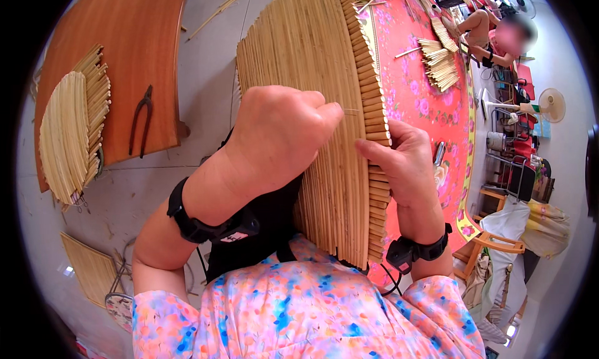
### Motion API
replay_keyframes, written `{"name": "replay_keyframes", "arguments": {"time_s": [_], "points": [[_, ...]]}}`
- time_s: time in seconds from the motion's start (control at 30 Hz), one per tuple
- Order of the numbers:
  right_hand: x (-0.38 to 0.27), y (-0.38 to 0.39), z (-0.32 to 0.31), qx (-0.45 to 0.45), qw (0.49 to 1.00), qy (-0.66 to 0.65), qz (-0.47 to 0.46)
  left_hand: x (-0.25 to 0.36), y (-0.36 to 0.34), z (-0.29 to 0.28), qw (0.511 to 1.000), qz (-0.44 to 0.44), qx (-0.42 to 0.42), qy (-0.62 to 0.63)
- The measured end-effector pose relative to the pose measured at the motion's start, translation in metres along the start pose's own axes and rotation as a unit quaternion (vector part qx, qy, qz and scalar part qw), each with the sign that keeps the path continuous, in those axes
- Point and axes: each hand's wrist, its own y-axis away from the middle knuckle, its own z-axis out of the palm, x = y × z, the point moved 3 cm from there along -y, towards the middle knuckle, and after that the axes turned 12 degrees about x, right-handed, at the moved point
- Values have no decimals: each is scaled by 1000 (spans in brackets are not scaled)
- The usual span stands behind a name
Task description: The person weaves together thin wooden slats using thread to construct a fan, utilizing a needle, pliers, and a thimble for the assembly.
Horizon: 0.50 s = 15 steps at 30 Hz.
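A large panel of tan reed-like stalks [312, 40] slants across my lap, its right edge bordered by a row of short cut stalk ends [369, 78]. My left hand [284, 123] is closed in a fist over the panel, fingers pinched. From its fingertips a thin pale strand [351, 110] runs toward the bordered edge; whether it is thread, wire or a needle I cannot tell. My right hand [407, 159] grips that edge, thumb on top and the other fingers mostly hidden behind it.
An orange-brown wooden board [140, 22] at left holds pincers [141, 122] and a smaller stalk panel [65, 131]. On the right, a red floral cloth [412, 103] carries stalk bundles [438, 65]. Another person [499, 40] sits beyond, near a standing fan [550, 105].
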Motion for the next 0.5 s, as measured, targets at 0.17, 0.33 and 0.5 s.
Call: {"name": "replay_keyframes", "arguments": {"time_s": [0.17,0.33,0.5], "points": [[7,5,5,-6,998,-56,24,-11,2,3,997,-33,-42,56],[9,19,10,-60,994,-79,42,-24,4,-10,975,-106,-90,174],[24,31,26,-86,989,-117,-10,-29,2,-30,934,-214,-196,207]]}}
